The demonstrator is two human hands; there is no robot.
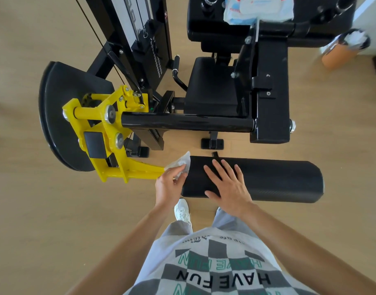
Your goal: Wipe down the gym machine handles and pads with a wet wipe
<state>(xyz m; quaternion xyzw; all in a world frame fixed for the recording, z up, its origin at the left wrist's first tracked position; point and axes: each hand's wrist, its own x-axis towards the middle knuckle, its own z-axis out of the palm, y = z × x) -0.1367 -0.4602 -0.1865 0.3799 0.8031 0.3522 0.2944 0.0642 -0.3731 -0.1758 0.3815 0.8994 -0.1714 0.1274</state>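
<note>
A black roller pad (278, 180) of the leg machine lies crosswise in front of me. My left hand (169, 184) pinches a white wet wipe (180, 165) against the pad's left end. My right hand (227, 184) rests flat on top of the pad, fingers spread and straight. Behind the pad are the black seat pad (210, 90), a small side handle (176, 62) and the black crossbar (187, 123).
A yellow lever bracket (110, 128) and a black cam plate (55, 116) stand at the left. A pack of wipes (257, 8) lies on the machine's upper pad. An orange bin with used wipes (344, 47) stands at the right. The floor is wood.
</note>
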